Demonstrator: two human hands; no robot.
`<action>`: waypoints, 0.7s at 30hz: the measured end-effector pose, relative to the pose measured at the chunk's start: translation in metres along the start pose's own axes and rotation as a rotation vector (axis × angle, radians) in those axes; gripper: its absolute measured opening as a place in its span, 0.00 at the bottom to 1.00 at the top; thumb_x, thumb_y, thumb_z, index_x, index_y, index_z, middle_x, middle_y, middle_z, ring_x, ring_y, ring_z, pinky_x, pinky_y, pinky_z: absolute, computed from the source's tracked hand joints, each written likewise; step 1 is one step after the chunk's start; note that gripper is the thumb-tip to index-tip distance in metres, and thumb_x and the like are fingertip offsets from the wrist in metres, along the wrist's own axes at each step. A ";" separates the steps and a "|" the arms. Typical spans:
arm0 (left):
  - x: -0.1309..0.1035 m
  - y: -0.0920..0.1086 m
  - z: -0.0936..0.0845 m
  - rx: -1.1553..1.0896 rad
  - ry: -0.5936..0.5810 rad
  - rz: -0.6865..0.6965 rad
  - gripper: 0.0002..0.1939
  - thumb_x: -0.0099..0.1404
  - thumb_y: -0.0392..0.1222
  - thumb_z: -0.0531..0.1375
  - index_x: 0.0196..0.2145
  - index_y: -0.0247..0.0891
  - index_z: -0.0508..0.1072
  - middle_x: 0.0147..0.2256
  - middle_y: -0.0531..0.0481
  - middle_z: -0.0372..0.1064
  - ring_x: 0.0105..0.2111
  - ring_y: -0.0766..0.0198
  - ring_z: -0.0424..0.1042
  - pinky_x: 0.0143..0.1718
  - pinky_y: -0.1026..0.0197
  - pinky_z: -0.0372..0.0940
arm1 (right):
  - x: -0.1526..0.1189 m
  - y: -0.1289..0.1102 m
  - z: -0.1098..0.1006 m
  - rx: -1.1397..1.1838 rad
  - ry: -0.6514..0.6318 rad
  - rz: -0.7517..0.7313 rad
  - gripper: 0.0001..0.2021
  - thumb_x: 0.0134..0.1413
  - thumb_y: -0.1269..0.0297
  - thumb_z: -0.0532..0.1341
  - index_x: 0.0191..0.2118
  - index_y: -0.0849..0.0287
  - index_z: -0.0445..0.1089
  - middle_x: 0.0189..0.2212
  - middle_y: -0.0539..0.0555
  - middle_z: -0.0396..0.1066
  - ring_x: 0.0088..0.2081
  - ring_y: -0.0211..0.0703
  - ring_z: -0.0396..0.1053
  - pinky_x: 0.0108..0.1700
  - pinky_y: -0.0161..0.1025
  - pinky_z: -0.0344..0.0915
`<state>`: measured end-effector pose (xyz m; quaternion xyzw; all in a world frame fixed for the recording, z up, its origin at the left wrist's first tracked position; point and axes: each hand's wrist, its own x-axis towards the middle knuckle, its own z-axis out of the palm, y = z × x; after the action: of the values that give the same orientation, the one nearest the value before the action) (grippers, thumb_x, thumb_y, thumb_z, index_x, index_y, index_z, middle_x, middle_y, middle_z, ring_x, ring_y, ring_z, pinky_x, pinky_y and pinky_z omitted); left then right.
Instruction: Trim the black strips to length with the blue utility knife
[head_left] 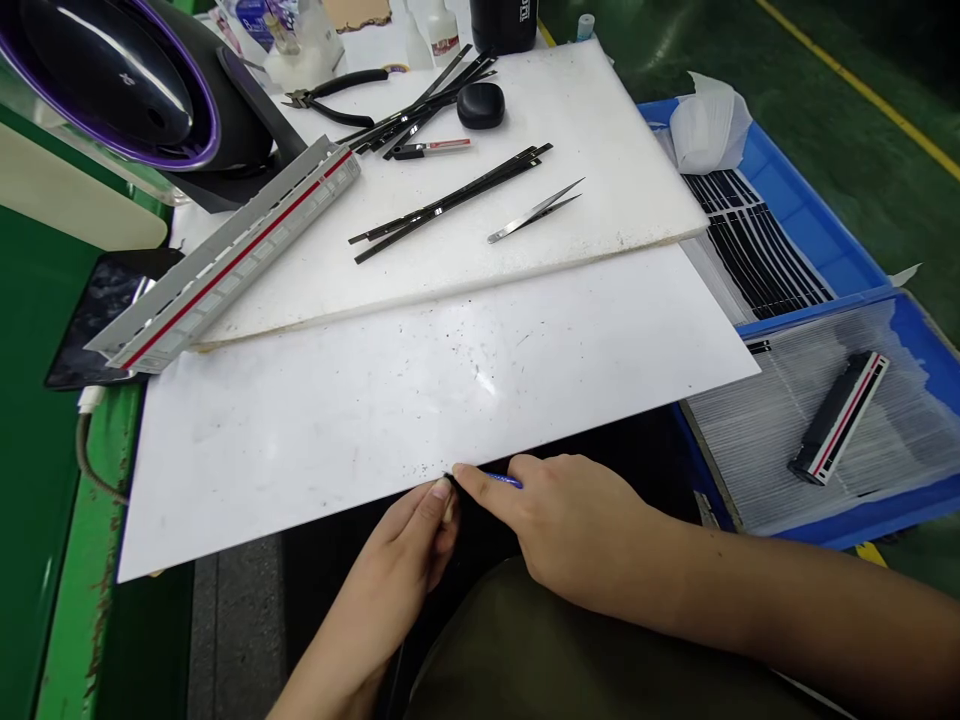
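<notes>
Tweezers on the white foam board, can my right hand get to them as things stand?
Probably yes: the tweezers lie uncovered, and nothing stands between them and your right hand, though it seems busy with a slim blue tool.

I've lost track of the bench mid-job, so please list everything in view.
White sheet: one, front
White slab: one, on sheet
Black strips: dozens, on slab and in upper crate; exact count unclear
Tweezers: one, silver, slab
Pliers: one, black, slab
Slim tool: one, black-red, slab
Oval case: one, black, slab
Striped channel: one, grey-red, left
Purple-rimmed device: one, black, upper left
Bottles: two, whitish, back
Black container: one, back
Crates: two, blue, right
Striped block: one, black-white-red, lower crate
Blue tool: one, right hand
Hands: two, bare, front edge; left, right
</notes>
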<state>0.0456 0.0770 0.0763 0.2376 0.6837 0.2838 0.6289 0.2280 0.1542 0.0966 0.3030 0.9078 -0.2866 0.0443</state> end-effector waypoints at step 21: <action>0.001 -0.002 -0.002 -0.016 0.007 -0.025 0.26 0.64 0.65 0.57 0.26 0.39 0.62 0.23 0.58 0.49 0.21 0.69 0.48 0.20 0.68 0.47 | 0.003 0.008 -0.004 0.195 -0.010 -0.032 0.31 0.57 0.75 0.49 0.66 0.55 0.61 0.31 0.55 0.75 0.28 0.45 0.69 0.27 0.39 0.54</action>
<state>0.0436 0.0764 0.0746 0.2232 0.6865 0.2821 0.6319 0.2306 0.1634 0.0951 0.2900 0.8800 -0.3759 0.0148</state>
